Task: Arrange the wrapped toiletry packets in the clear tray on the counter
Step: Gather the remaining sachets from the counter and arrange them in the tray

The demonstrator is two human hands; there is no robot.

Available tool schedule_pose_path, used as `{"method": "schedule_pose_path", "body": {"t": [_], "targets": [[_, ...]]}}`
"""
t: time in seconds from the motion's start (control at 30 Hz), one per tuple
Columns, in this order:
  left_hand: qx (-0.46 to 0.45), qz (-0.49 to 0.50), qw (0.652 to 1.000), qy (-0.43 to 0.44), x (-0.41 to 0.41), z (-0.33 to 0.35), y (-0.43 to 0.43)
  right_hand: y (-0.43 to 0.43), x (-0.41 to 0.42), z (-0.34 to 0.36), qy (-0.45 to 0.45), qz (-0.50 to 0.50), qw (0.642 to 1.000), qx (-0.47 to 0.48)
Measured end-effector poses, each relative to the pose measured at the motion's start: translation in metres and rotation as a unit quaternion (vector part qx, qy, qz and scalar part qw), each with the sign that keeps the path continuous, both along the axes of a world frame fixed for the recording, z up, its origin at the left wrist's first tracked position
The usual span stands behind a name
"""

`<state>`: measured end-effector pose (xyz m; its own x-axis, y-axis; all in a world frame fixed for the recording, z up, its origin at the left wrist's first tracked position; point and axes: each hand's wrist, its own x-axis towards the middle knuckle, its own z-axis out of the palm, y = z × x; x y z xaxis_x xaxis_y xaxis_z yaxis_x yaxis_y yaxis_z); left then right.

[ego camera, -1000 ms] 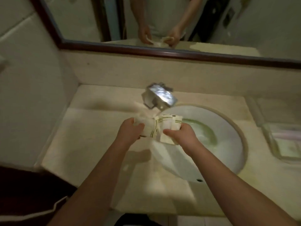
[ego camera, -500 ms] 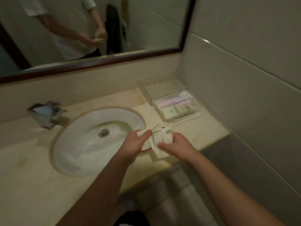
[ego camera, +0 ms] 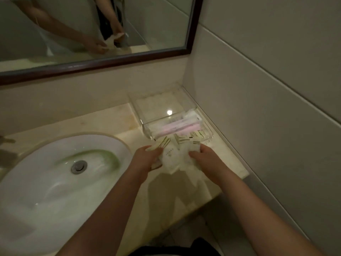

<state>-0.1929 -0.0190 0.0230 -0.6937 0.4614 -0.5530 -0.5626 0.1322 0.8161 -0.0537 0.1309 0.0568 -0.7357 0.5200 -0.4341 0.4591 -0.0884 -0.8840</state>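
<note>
- Closer now to the clear tray point(ego camera: 207, 138) in the counter point(ego camera: 114, 117) corner than half a second back.
- Still gripping the fan of wrapped toiletry packets point(ego camera: 172, 158): left hand point(ego camera: 147, 157) curled round one edge, right hand point(ego camera: 205, 158) pinching the other.
- Held right at the tray's near wall; pink-wrapped sticks point(ego camera: 177, 127) and striped sachets point(ego camera: 199, 134) already inside.

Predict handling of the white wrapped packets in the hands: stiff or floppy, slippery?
The white striped wrapped packets look floppy: they bend and crumple between the left hand and right hand. Probably light, since several fan out from one grip. The film wrap may slide.
</note>
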Motion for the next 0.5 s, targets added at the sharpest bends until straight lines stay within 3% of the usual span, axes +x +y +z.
{"method": "schedule_pose_path", "body": {"t": [0.17, 0.33, 0.5], "targets": [[-0.014, 0.060, 0.998, -0.003, -0.028, -0.001, 0.006, 0.040, -0.025, -0.008, 0.085, -0.040, 0.988, -0.126], [-0.022, 0.131, 0.991, -0.011, -0.042, -0.001, 0.010, 0.082, -0.035, -0.016, 0.116, 0.115, 0.986, 0.026], [-0.024, 0.186, 0.982, -0.017, -0.039, 0.010, 0.025, 0.112, -0.051, -0.011, 0.132, 0.207, 0.969, 0.002]]}}
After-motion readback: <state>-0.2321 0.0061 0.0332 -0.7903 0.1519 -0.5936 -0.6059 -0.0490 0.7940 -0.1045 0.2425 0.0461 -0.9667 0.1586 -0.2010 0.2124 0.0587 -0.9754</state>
